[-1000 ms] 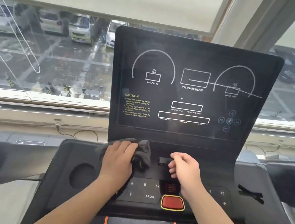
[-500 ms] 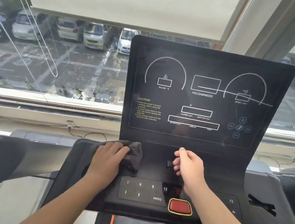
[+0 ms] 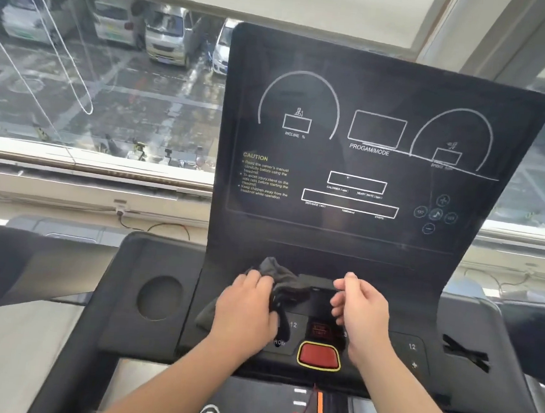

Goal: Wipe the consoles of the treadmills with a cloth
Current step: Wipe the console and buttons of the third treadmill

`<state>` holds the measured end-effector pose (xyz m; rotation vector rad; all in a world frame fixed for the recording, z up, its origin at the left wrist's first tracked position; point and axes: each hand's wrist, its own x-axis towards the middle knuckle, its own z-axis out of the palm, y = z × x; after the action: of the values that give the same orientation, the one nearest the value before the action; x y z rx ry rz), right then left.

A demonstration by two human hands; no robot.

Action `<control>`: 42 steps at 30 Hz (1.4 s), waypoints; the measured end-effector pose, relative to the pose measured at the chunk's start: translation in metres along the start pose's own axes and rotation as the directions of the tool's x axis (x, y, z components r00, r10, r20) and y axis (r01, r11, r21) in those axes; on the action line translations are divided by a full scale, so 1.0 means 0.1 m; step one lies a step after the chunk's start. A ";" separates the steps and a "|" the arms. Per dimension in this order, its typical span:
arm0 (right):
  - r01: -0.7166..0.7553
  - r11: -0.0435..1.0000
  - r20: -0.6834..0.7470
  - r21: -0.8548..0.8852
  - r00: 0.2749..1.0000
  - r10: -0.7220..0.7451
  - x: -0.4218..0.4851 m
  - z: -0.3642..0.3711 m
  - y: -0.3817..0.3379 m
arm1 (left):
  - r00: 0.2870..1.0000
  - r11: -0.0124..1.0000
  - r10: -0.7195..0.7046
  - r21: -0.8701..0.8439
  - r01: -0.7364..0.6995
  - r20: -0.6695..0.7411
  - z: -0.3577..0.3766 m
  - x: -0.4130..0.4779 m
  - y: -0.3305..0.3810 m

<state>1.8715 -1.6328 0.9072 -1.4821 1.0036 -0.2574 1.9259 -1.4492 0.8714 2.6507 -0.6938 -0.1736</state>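
Pressing cloth point(image 3: 286, 281) onto console point(image 3: 379, 248) (window point(image 3: 110, 86) behind).

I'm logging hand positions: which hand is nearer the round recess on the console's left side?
Left. The left hand, holding the cloth, lies just right of the round recess; the right hand is farther right, beyond the cloth.
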 end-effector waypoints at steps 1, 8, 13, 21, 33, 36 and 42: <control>0.004 1.000 -0.001 -0.008 1.000 -0.004 -0.01 -0.03 0.05 | 0.999 0.999 0.032 0.012 -0.033 0.034 0.03 -0.03 0.04; 0.068 0.995 -0.033 -0.068 0.997 -0.070 0.07 -0.29 0.19 | 0.997 0.997 0.040 0.074 -0.036 -0.059 -0.04 0.11 -0.38; 0.156 0.960 -0.253 -0.233 0.943 -0.214 0.20 -0.64 0.23 | 0.997 0.997 0.078 0.016 -0.078 -0.008 0.14 -0.13 -0.04; 0.014 0.956 -0.292 -0.293 0.951 -0.103 0.46 -1.29 0.25 | 0.974 0.981 0.172 0.063 -0.183 0.146 0.24 0.00 0.44; -0.075 0.984 0.108 -0.163 0.990 0.093 0.83 -2.06 0.50 | 0.935 0.931 0.345 0.099 -0.352 0.088 0.98 0.56 2.01; -0.117 0.985 0.146 -0.129 0.980 0.136 0.96 -2.15 0.50 | 0.958 0.954 0.284 0.089 -0.286 0.034 1.14 0.49 2.30; -0.171 0.972 0.230 -0.164 0.951 0.206 1.22 -2.28 0.51 | 0.802 0.817 0.570 -0.020 -0.576 0.178 1.25 0.28 2.31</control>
<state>1.7665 -1.8707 0.8612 -1.4918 0.9692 0.1365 1.8206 -1.6904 0.8500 2.3381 -1.5357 -0.2241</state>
